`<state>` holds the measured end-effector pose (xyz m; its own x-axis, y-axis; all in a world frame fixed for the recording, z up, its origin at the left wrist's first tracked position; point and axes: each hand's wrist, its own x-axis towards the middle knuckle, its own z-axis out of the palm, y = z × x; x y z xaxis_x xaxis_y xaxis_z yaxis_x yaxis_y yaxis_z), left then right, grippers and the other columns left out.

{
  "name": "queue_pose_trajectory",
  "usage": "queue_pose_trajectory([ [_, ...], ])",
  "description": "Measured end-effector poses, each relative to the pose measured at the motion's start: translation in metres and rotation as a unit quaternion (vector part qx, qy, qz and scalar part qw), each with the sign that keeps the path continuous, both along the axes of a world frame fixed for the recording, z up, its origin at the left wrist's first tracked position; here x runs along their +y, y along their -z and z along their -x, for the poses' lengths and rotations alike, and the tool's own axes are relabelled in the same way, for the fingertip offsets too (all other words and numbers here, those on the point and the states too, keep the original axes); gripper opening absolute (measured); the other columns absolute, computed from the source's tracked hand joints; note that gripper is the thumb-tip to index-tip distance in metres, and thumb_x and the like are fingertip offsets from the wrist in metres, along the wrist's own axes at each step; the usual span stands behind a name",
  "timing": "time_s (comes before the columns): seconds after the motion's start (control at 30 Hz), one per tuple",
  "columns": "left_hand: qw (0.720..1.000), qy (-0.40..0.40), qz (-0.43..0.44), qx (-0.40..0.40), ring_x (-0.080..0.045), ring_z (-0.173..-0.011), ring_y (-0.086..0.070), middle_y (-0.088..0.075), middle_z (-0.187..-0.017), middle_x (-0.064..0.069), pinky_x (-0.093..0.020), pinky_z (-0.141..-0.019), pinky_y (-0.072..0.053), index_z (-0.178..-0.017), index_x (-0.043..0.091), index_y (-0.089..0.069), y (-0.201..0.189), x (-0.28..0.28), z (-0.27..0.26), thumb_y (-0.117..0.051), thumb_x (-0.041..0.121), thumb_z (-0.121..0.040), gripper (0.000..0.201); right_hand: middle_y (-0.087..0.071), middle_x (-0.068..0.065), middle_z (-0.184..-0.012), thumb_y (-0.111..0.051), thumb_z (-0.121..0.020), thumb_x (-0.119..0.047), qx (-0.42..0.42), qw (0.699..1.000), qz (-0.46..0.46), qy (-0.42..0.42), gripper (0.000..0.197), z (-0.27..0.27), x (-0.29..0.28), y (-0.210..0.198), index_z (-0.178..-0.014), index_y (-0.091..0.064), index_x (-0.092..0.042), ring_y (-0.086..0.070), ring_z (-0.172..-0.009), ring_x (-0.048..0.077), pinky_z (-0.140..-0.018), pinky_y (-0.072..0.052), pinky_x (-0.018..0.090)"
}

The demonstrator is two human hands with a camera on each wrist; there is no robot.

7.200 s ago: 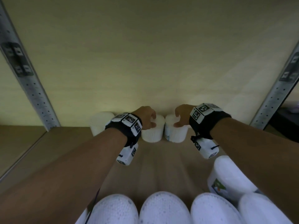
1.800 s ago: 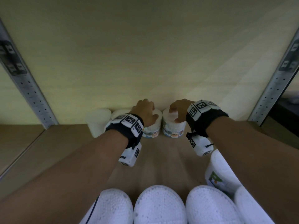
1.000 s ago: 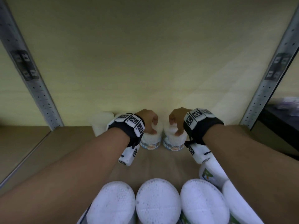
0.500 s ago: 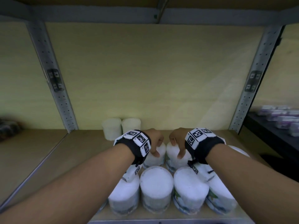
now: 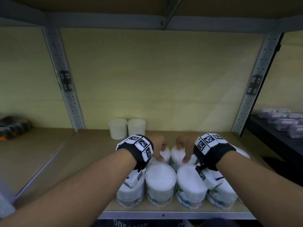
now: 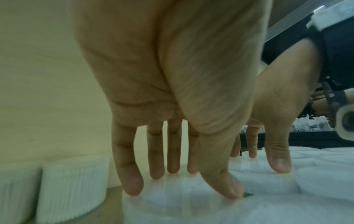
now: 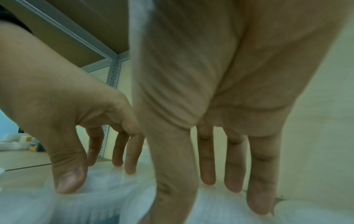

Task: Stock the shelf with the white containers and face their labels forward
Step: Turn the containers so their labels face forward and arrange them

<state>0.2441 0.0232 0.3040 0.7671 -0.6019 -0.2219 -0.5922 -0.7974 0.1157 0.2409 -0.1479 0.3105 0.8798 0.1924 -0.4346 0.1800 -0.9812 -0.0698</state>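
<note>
Four white containers (image 5: pixel 159 182) stand in a front row on the shelf (image 5: pixel 91 154), labels facing out. Right behind them are two more. My left hand (image 5: pixel 159 150) grips the left one (image 5: pixel 165 153) by its top from above. My right hand (image 5: pixel 184 149) grips the right one (image 5: pixel 177 153) the same way. In the left wrist view my left hand (image 6: pixel 184 186) has thumb and fingertips straddling the lid (image 6: pixel 182 203). The right wrist view shows my right hand (image 7: pixel 206 191) likewise on its lid (image 7: pixel 214 212). The front row hides both labels.
Two plain white containers (image 5: pixel 127 130) stand at the back wall, left of my hands. Grey metal uprights (image 5: pixel 65 82) (image 5: pixel 255 82) frame the bay, with a shelf board overhead. Dark items (image 5: pixel 13 126) lie on the left shelf and purple-labelled packs (image 5: pixel 283 122) on the right.
Both hands turned the two containers at the back until their labels showed, then drew them forward against the front row. My head has pulled back and the whole bay now shows.
</note>
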Motion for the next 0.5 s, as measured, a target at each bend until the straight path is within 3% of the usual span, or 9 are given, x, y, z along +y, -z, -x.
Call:
queue_pose_trajectory([
  [0.07, 1.000, -0.007, 0.006, 0.006, -0.024, -0.094, -0.057, -0.063, -0.113, -0.009, -0.031, -0.078, -0.045, -0.108, 0.008, -0.061, -0.002, 0.003, -0.002, -0.075, 0.031, -0.078, 0.041, -0.055, 0.006, -0.115, -0.081, -0.072, -0.016, 0.011, 1.000, -0.006, 0.005, 0.057, 0.000, 0.000, -0.004, -0.121, -0.054, -0.008, -0.049, -0.092, 0.018, -0.078, -0.045, 0.031],
  [0.13, 1.000, -0.023, 0.020, 0.006, -0.025, -0.105, -0.058, -0.061, -0.119, -0.008, -0.032, -0.087, -0.047, -0.117, 0.009, -0.061, -0.006, 0.009, -0.006, -0.072, 0.031, -0.081, 0.044, -0.056, 0.005, -0.110, -0.078, -0.076, -0.018, 0.005, 1.000, -0.022, 0.002, 0.049, -0.001, 0.003, -0.009, -0.119, -0.057, -0.007, -0.049, -0.092, 0.018, -0.074, -0.043, 0.027],
  [0.23, 0.998, -0.061, 0.023, -0.002, -0.021, -0.102, -0.056, -0.059, -0.115, -0.006, -0.031, -0.087, -0.046, -0.123, 0.007, -0.057, -0.013, 0.026, -0.015, -0.067, 0.031, -0.085, 0.046, -0.055, -0.004, -0.087, -0.072, -0.080, -0.026, -0.074, 0.996, -0.045, 0.001, 0.018, -0.009, 0.007, -0.010, -0.089, -0.060, -0.017, -0.052, -0.086, 0.017, -0.075, -0.043, 0.026],
  [0.3, 0.996, -0.088, 0.025, 0.005, -0.022, -0.106, -0.057, -0.060, -0.122, -0.007, -0.034, -0.091, -0.048, -0.123, 0.007, -0.057, -0.017, 0.042, -0.023, -0.065, 0.033, -0.086, 0.045, -0.057, -0.009, -0.077, -0.071, -0.078, -0.026, -0.107, 0.990, -0.089, 0.021, 0.013, -0.018, 0.014, -0.013, -0.074, -0.059, -0.022, -0.058, -0.084, 0.017, -0.078, -0.050, 0.028],
  [0.43, 0.992, -0.126, 0.032, 0.006, -0.023, -0.114, -0.055, -0.055, -0.130, -0.005, -0.031, -0.096, -0.046, -0.131, 0.013, -0.051, -0.021, 0.083, -0.044, -0.062, 0.036, -0.088, 0.050, -0.064, -0.001, -0.088, -0.068, -0.079, -0.020, -0.133, 0.980, -0.145, 0.009, 0.008, -0.040, 0.032, -0.020, -0.075, -0.062, -0.020, -0.065, -0.094, 0.024, -0.087, -0.055, 0.038],
  [0.5, 0.988, -0.148, 0.043, 0.007, -0.022, -0.114, -0.055, -0.054, -0.131, -0.004, -0.031, -0.099, -0.046, -0.132, 0.015, -0.051, -0.021, 0.104, -0.059, -0.062, 0.036, -0.088, 0.050, -0.065, 0.005, -0.104, -0.067, -0.082, -0.019, -0.140, 0.979, -0.148, -0.004, 0.009, -0.053, 0.043, -0.021, -0.089, -0.066, -0.014, -0.064, -0.097, 0.024, -0.088, -0.053, 0.037],
])
